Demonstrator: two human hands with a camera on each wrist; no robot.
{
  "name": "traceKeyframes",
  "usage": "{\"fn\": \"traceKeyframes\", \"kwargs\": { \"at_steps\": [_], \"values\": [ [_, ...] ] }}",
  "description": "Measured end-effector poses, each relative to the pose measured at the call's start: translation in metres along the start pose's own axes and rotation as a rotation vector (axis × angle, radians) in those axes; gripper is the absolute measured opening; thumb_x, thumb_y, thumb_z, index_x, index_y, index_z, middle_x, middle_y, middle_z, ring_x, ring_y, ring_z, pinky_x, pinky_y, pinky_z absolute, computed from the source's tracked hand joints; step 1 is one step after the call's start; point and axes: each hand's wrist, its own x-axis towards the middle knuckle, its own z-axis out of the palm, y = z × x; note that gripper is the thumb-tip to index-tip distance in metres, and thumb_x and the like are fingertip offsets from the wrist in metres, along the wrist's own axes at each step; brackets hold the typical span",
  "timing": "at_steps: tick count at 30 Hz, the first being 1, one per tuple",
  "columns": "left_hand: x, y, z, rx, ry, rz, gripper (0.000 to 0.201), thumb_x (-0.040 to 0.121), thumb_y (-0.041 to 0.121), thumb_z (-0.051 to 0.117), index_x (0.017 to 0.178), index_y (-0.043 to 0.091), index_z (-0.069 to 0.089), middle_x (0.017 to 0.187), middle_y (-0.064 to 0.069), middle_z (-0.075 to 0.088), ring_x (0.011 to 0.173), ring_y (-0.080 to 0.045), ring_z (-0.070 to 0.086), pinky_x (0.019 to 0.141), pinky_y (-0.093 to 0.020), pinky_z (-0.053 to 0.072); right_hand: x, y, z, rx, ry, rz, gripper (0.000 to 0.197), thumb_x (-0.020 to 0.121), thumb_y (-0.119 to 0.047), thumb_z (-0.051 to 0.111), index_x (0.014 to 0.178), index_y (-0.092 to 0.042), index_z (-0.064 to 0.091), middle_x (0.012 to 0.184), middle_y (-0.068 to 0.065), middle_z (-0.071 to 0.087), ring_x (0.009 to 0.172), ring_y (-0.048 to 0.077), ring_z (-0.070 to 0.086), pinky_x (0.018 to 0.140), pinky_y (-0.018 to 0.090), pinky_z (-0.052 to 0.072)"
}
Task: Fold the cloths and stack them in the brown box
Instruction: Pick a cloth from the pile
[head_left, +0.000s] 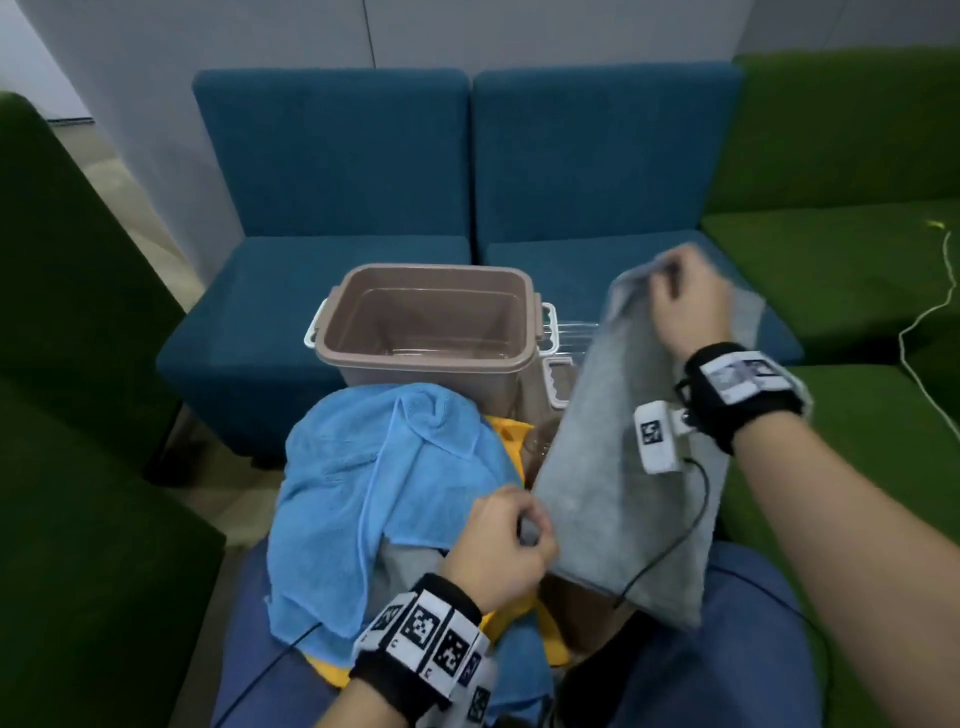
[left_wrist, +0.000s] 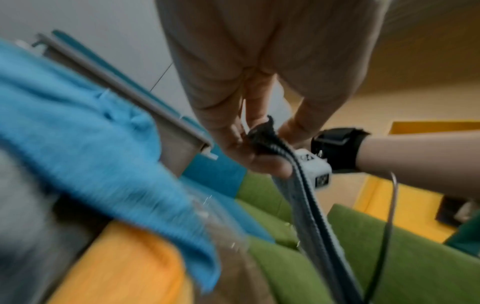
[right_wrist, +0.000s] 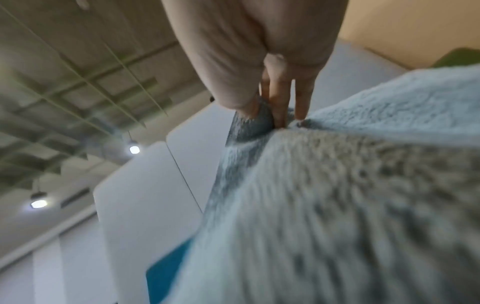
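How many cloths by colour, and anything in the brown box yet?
Grey: 2, one held up by left hand and right hand, grey cloth; one partly hidden in the pile
Blue: 1
Yellow: 1, mostly covered
Total: 4 visible
Brown box: 0

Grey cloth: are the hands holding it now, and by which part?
Yes. The left hand pinches the near corner of the grey cloth, and the right hand grips its far top edge, holding it raised.
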Motion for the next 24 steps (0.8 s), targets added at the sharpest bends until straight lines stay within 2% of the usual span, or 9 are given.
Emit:
{"fn": "traceKeyframes", "kwargs": {
  "at_steps": [2,4,6,9,12,14,17,21,24],
  "values": [
    [0.002,-0.025,0.015,0.145,-0.158,-0.151,0.009,0.075,0.02,0.061,0.083,0.019,0.064,0.091,0.003,0.055,0.086,-0.011,0.051,0.078,-0.019,0.038,-0.011,0.016,0.032,-0.035,-0.378,0.006,0.033,0.092,-0.003,0.056,0.124,-0.001,0.054,0.127,0.019,0.059,0.117,0.035,0.055,0.101,0.032,0.038],
    [0.0,-0.044,0.024,0.212,-0.246,-0.205,0.015,0.078,0.012,0.062,0.092,0.014,0.064,0.101,-0.001,0.051,0.095,-0.015,0.049,0.087,-0.022,0.04,-0.026,0.038,0.051,-0.073,-0.521,0.051,0.042,0.09,-0.006,0.059,0.131,-0.009,0.051,0.134,0.016,0.056,0.121,0.035,0.055,0.107,0.042,0.04],
    [-0.001,-0.051,0.028,0.206,-0.224,-0.181,0.014,0.078,0.013,0.063,0.092,0.013,0.064,0.099,0.001,0.051,0.089,-0.01,0.045,0.083,-0.019,0.039,-0.042,0.058,0.054,-0.066,-0.522,0.106,0.039,0.088,-0.005,0.056,0.126,-0.013,0.054,0.127,0.015,0.061,0.116,0.035,0.058,0.103,0.044,0.044],
    [0.0,-0.053,0.03,0.18,-0.163,-0.144,0.007,0.078,0.015,0.065,0.085,0.014,0.066,0.088,0.008,0.05,0.078,-0.004,0.042,0.076,-0.011,0.032,-0.066,0.088,0.044,-0.219,-0.593,0.199,0.033,0.089,-0.007,0.055,0.122,-0.015,0.059,0.115,0.018,0.064,0.109,0.033,0.06,0.095,0.031,0.046],
    [0.004,-0.052,0.032,0.198,-0.186,-0.163,0.005,0.078,0.017,0.066,0.078,0.021,0.063,0.089,0.006,0.055,0.086,-0.008,0.045,0.077,-0.011,0.031,-0.087,0.112,0.036,-0.299,-0.635,0.227,0.033,0.088,-0.005,0.058,0.119,-0.013,0.062,0.122,0.015,0.061,0.111,0.032,0.058,0.092,0.03,0.044],
    [0.009,-0.052,0.036,0.22,-0.212,-0.202,0.014,0.076,0.021,0.068,0.07,0.026,0.057,0.089,0.001,0.061,0.086,-0.01,0.051,0.074,-0.013,0.036,-0.096,0.118,0.035,-0.339,-0.645,0.252,0.037,0.086,-0.007,0.062,0.123,-0.012,0.059,0.127,0.021,0.053,0.114,0.037,0.054,0.096,0.034,0.043],
    [0.015,-0.048,0.039,0.175,-0.21,-0.289,0.022,0.077,0.019,0.069,0.062,0.022,0.053,0.072,-0.006,0.066,0.07,-0.015,0.06,0.064,-0.02,0.046,-0.106,0.118,0.038,-0.365,-0.629,0.336,0.046,0.087,-0.009,0.066,0.131,-0.014,0.053,0.126,0.026,0.046,0.113,0.04,0.053,0.096,0.031,0.04],
    [0.018,-0.034,0.035,0.05,-0.199,-0.385,0.022,0.083,0.002,0.064,0.071,0.012,0.049,0.07,-0.015,0.063,0.052,-0.025,0.068,0.048,-0.029,0.056,-0.108,0.111,0.044,-0.412,-0.562,0.334,0.044,0.085,0.0,0.061,0.126,-0.013,0.057,0.123,0.024,0.045,0.108,0.043,0.054,0.093,0.036,0.044],
    [0.017,-0.022,0.028,-0.147,-0.181,-0.44,0.023,0.088,-0.005,0.058,0.076,0.009,0.044,0.072,-0.014,0.056,0.045,-0.019,0.065,0.043,-0.029,0.055,-0.099,0.104,0.044,-0.38,-0.495,0.334,0.04,0.083,0.005,0.057,0.119,-0.012,0.063,0.122,0.024,0.049,0.109,0.041,0.053,0.093,0.035,0.045]
  ]
}}
